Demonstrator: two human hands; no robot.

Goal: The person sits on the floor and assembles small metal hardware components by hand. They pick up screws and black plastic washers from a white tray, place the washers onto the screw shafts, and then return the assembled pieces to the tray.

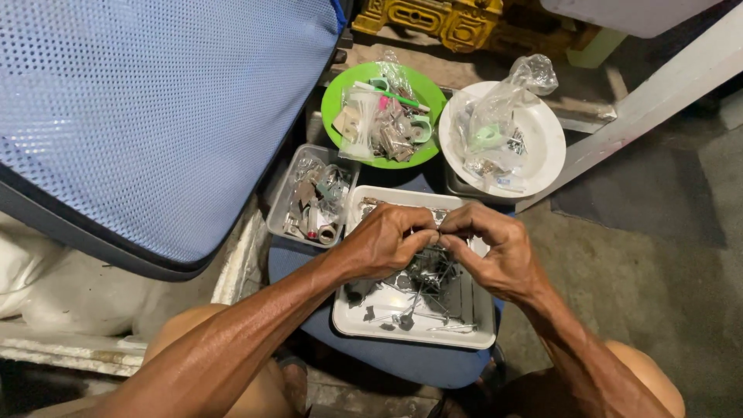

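Observation:
My left hand (pixel 385 241) and my right hand (pixel 495 251) meet fingertip to fingertip above a white rectangular tray (pixel 364 323). Both pinch a small metal part (pixel 438 234) between thumb and fingers; the part is mostly hidden by the fingers. Below the hands, the tray holds a tangle of thin metal pins and small dark hardware pieces (pixel 427 290). The tray rests on a blue stool seat (pixel 402 358) between my knees.
A clear plastic tray (pixel 280 203) of metal bits sits left of the white tray. Behind are a green plate (pixel 334 93) and a white plate (pixel 551 147), both piled with plastic bags and small parts. A blue mesh chair back (pixel 155 108) fills the left. Concrete floor lies to the right.

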